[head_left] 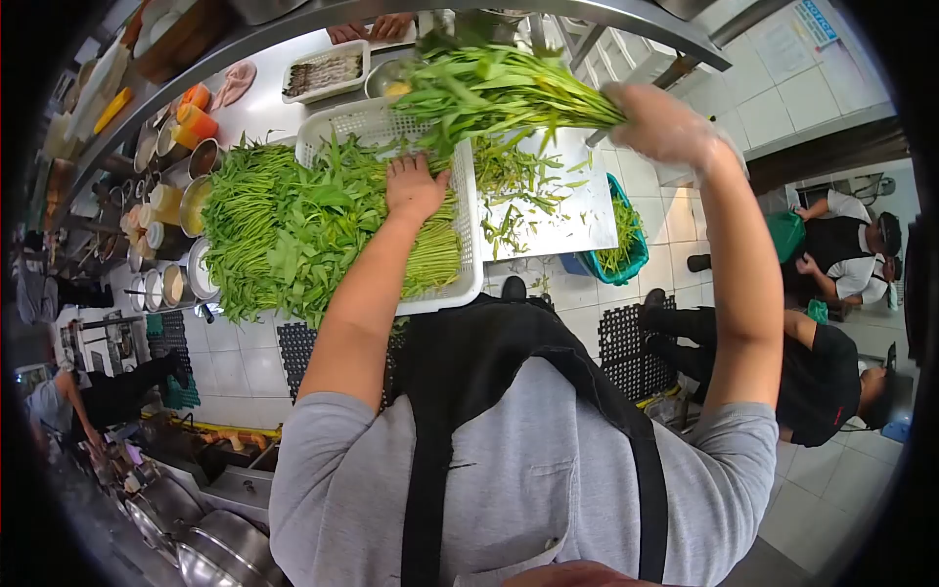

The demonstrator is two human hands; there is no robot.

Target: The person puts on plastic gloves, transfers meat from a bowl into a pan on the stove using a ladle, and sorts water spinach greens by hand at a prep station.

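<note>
Long-stemmed leafy greens, like water spinach, fill the white perforated basket (473, 235) in a thick pile (303, 210) that spreads past its left side. My left hand (415, 188) lies flat on the pile near the basket's right part, fingers apart. Raised to the upper right, my right hand (665, 125) appears to wear a thin clear glove. It is closed round the stem ends of a bunch of leafy greens (504, 90), whose leaves point left above the basket's far right corner. Loose leaf and stem scraps (528, 181) lie below the bunch.
Scraps litter the pale work surface (577, 220); a green-lined bin (641, 256) stands beside it. Sauce bottles (199, 121) and metal pots (201, 269) line the left. Across the table are another person's hands (372, 29) and a tray (326, 73). Co-workers (831, 377) stand right.
</note>
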